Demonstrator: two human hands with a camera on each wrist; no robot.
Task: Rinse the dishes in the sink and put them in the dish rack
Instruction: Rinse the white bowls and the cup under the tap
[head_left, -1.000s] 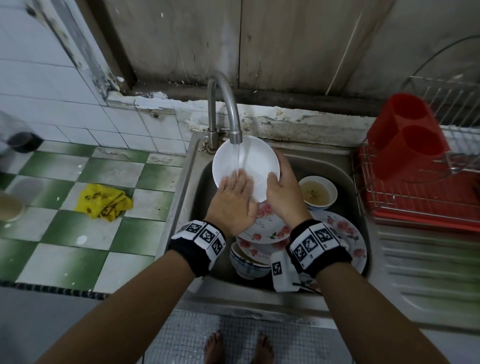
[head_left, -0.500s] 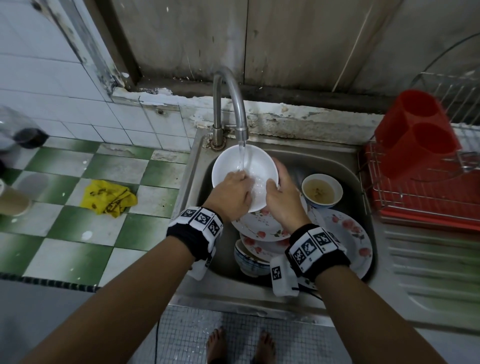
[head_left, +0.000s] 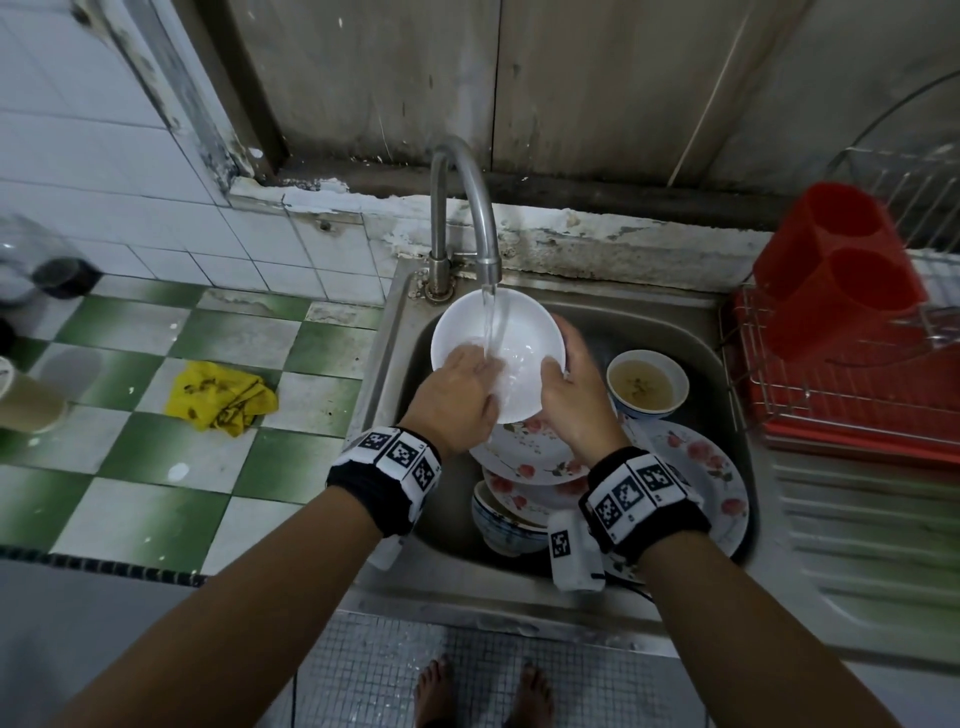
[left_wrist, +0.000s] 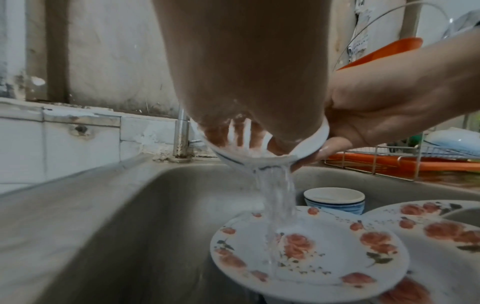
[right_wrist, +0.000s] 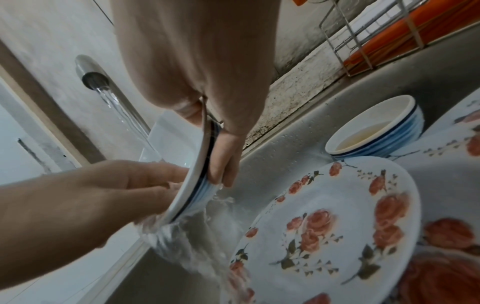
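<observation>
A white bowl (head_left: 511, 327) is tilted under the running tap (head_left: 467, 197), and water pours off its lower edge into the sink (head_left: 654, 322). My right hand (head_left: 571, 395) grips its right rim, thumb inside and fingers behind (right_wrist: 223, 160). My left hand (head_left: 460, 392) presses its fingers (right_wrist: 145, 176) against the wet inside of the bowl (right_wrist: 191, 183). Below lie floral plates (head_left: 524, 452), a small bowl of brownish liquid (head_left: 647, 384) and a blue patterned bowl (head_left: 498, 525). The wire dish rack (head_left: 831, 400) on its red tray stands to the right.
A red cutlery holder (head_left: 841, 270) sits in the rack's left corner. A yellow cloth (head_left: 218, 400) lies on the green-and-white tiled counter left of the sink. A ribbed steel drainboard (head_left: 857, 535) runs along the front right. A wall stands close behind the tap.
My left hand has slid from flat against the bowl's face down to its lower inside, fingers bent more. The bowl has dropped slightly under the stream; my right hand keeps its grip.
</observation>
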